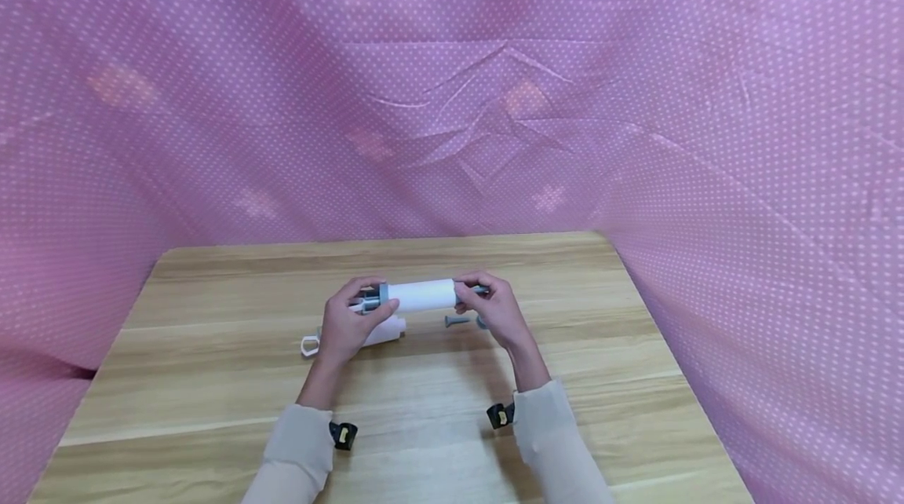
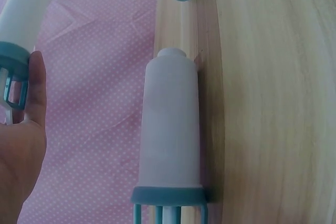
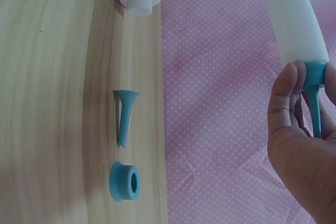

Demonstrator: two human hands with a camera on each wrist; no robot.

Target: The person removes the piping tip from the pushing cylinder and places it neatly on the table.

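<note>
Both hands hold a white piping syringe (image 1: 422, 296) level above the table. My left hand (image 1: 346, 325) grips its teal collar end, thumb in front, next to the handle frame. At the other end my right hand (image 1: 497, 312) pinches the teal cap (image 3: 315, 72), from which a slender teal nozzle (image 3: 313, 108) points out between the fingers. A second white syringe (image 2: 169, 124) with a teal collar lies on the table below the left hand; its white pull ring (image 1: 309, 345) sticks out to the left. The left hand's fingertips are partly hidden in the left wrist view.
A loose teal nozzle (image 3: 125, 119) lies on the wooden table (image 1: 424, 425) under the held syringe. Beside it is a teal ring cap (image 3: 124, 182), partly covered by the right hand in the head view. Pink dotted cloth (image 1: 459, 96) hangs behind and at both sides.
</note>
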